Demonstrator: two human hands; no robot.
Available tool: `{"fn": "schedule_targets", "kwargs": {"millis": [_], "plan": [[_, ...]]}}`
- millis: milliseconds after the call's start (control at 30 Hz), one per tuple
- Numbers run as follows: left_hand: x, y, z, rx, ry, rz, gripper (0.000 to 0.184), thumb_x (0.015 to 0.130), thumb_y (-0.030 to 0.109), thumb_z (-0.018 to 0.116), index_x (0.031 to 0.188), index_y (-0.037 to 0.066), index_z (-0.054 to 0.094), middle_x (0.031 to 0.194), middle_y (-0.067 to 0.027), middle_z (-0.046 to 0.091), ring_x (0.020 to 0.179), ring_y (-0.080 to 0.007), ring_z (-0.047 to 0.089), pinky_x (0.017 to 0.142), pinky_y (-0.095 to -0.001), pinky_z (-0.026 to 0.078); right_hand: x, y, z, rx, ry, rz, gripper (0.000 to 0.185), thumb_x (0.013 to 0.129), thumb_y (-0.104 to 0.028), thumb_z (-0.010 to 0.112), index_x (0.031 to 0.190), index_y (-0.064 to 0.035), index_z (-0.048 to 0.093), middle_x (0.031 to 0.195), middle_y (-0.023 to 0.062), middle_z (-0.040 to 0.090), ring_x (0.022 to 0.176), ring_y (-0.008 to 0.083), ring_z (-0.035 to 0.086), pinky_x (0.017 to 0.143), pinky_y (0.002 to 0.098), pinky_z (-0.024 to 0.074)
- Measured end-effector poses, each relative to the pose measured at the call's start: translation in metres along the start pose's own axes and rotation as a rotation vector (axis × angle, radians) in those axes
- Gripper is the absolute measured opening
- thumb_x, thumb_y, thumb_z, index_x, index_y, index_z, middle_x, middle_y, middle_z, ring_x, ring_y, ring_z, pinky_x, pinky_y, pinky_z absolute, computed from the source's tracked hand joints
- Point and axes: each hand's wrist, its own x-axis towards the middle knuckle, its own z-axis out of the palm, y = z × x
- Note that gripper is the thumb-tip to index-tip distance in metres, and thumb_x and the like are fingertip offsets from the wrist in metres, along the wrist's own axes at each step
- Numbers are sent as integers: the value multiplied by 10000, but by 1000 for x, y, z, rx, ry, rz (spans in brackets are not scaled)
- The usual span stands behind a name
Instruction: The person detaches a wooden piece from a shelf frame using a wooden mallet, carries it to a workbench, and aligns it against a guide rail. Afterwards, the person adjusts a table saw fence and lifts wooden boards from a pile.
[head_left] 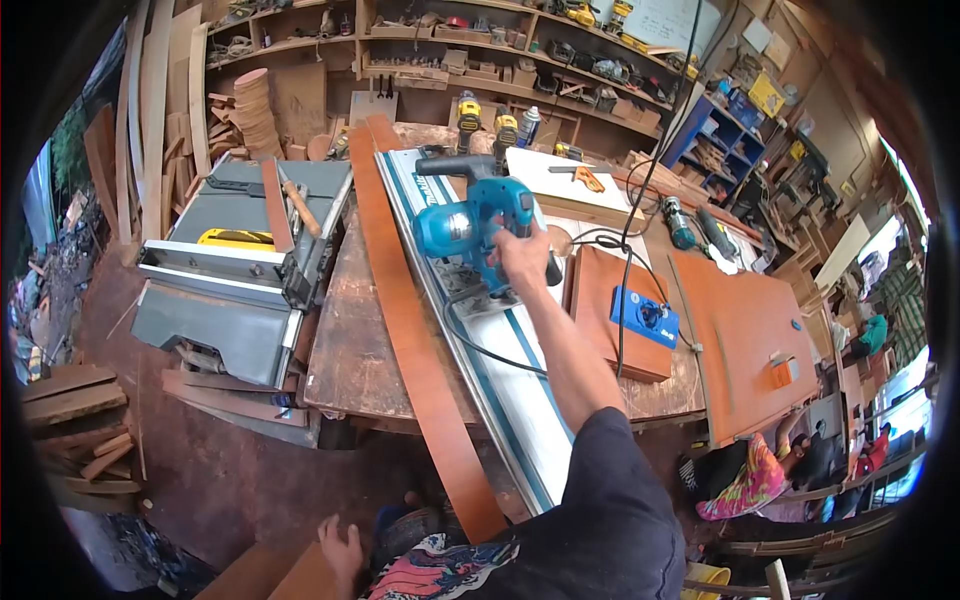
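Observation:
My right hand is wrapped around the handle of a teal plunge-cut track saw. The saw sits on a long guide rail with teal strips, which runs from the back of the workbench towards my body. Along the rail's left side lies a long reddish-brown board that extends past the bench's near edge. A black power cord loops beside the saw. My left hand hangs low near my body with its fingers apart, holding nothing, close to brown wood.
A table saw stands left of the workbench. On the bench's right are a blue jig on stacked panels and a large brown panel. Cords hang overhead. A person sits at the lower right.

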Motion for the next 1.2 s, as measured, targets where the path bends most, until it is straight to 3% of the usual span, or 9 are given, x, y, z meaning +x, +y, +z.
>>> {"fn": "schedule_targets", "kwargs": {"millis": [133, 200, 433, 533, 733, 767, 900, 1033, 1200], "plan": [[69, 84, -15, -65, -33, 235, 473, 901, 178, 703, 1295, -62, 598, 1340, -250, 538, 1250, -432, 530, 1088, -474, 432, -27, -61, -16, -64, -15, -16, 345, 789, -33, 680, 1125, 44, 680, 813, 118, 706, 518, 160, 615, 474, 310, 502], [94, 113, -15, -81, -28, 338, 464, 898, 148, 707, 1300, -56, 597, 1369, -242, 521, 1267, -434, 517, 1093, -485, 428, -57, -97, -37, -4, -31, -28, 340, 788, 80, 633, 1126, 99, 654, 893, 136, 703, 540, 168, 594, 477, 322, 502], [127, 185, 18, -243, -162, 548, 467, 898, 88, 708, 1325, -55, 583, 1421, -239, 487, 1317, -418, 490, 1118, -492, 409, -196, -208, -172, -104, 169, -133, 377, 770, -17, 659, 1115, 133, 674, 771, 137, 675, 595, 210, 629, 586, 322, 510], [119, 206, 25, -223, -185, 657, 471, 878, 79, 712, 1312, -51, 584, 1427, -239, 478, 1338, -434, 454, 1121, -532, 386, -252, -227, -217, -190, 355, -198, 399, 779, -31, 657, 1145, 128, 658, 868, 149, 691, 601, 204, 630, 590, 326, 524], [92, 251, 48, -91, -268, 872, 503, 822, 88, 748, 1283, -42, 593, 1410, -256, 462, 1349, -476, 414, 1115, -576, 370, -296, -192, -320, -449, 596, -279, 379, 785, 11, 655, 1155, 92, 669, 917, 116, 694, 605, 168, 619, 563, 293, 507], [87, 255, 56, -88, -288, 881, 528, 799, 85, 760, 1281, -47, 592, 1400, -262, 460, 1350, -482, 410, 1120, -577, 365, -293, -177, -337, -340, 642, -302, 355, 799, 19, 653, 1149, 72, 678, 890, 89, 689, 600, 138, 602, 553, 273, 485], [52, 269, 77, -36, -289, 845, 551, 795, 75, 752, 1301, -59, 580, 1436, -272, 434, 1374, -491, 376, 1140, -582, 342, -283, -137, -402, -273, 771, -322, 310, 821, 35, 640, 1128, 51, 683, 817, 41, 665, 581, 96, 563, 536, 250, 444], [14, 262, 85, 74, -293, 745, 593, 818, 96, 737, 1350, -69, 532, 1499, -293, 379, 1424, -504, 307, 1165, -593, 300, -261, -94, -466, -270, 795, -309, 348, 809, 76, 653, 1153, 31, 671, 897, 54, 679, 622, 101, 589, 561, 255, 499], [-10, 255, 84, 200, -281, 638, 604, 830, 135, 743, 1353, -71, 523, 1539, -307, 344, 1430, -514, 298, 1178, -588, 288, -216, -50, -509, -220, 826, -326, 297, 829, 61, 660, 1124, 28, 663, 849, 46, 675, 626, 102, 604, 543, 258, 470]]}}
